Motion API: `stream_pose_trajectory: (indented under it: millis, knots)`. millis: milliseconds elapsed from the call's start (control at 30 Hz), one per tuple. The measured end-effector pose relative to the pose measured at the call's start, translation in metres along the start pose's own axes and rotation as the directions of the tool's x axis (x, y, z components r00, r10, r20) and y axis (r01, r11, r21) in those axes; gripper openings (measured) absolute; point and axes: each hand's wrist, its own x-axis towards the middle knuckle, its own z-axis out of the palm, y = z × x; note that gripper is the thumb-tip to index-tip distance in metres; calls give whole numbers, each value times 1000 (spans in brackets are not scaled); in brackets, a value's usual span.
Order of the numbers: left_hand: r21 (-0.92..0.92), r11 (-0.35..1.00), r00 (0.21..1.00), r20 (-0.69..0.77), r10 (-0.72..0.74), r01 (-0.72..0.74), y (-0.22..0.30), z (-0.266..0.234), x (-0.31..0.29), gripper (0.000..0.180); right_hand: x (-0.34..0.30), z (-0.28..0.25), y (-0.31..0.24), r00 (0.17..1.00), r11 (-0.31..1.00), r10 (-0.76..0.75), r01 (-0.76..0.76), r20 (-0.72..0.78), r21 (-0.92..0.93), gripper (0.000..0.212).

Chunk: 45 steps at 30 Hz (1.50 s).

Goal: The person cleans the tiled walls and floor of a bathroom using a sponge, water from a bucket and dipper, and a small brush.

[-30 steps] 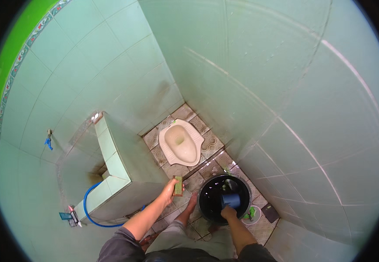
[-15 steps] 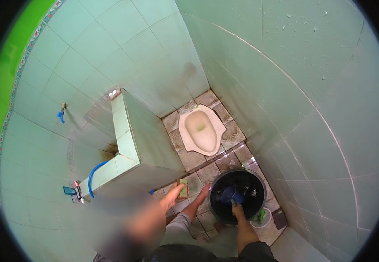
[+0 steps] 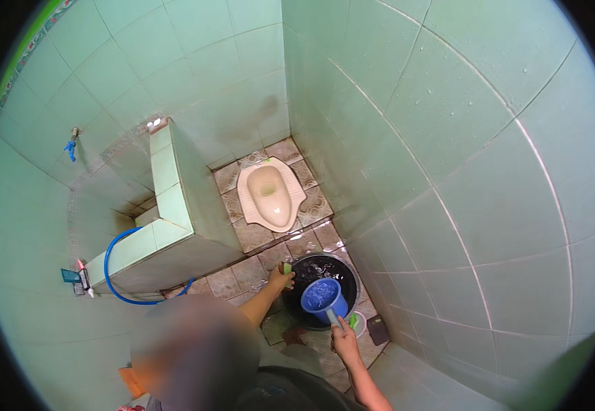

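My right hand (image 3: 343,342) is closed round the handle of a blue water dipper (image 3: 325,300). The dipper has water in it and is over the black tub (image 3: 354,274), whose dark water ripples. My left hand (image 3: 279,281) grips a small green scrub brush (image 3: 286,268) beside the tub's left rim. Beyond the tub, a pale squat toilet (image 3: 268,194) is set into a raised tiled step.
A low tiled partition (image 3: 172,195) stands left, with a blue hose (image 3: 107,264) draped over it. A blue tap (image 3: 71,147) is on the wall. A small white bucket (image 3: 360,324) with something green and a dark box (image 3: 378,330) sit beside the tub. The floor looks wet.
My right hand has raised the dipper from inside the tub, now with water in it. My left hand has brought the brush closer to the tub's rim. The whole view has shifted.
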Motion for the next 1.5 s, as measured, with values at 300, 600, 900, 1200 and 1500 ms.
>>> stream_pose_trajectory:
  millis: [300,600,900,1200,1500]
  knots:
    - [515,853,996,54,67,-85,3,82,25,48,-59,6,-152,952,934,-216,136,-219,-331,47]
    - [217,975,968,230,-98,47,106,58,0,44,-88,-6,-175,961,699,184,21,-209,715,41]
    - [130,990,997,-62,-43,51,110,-46,17,38,-102,-74,-184,934,496,338,-74,-113,865,4]
    - [34,984,984,33,-175,174,99,-69,7,34,-252,-47,-503,807,531,-280,581,-520,617,8]
    - [-18,988,980,132,-148,152,104,-59,12,30,-242,-41,-488,728,453,-436,685,-529,570,6]
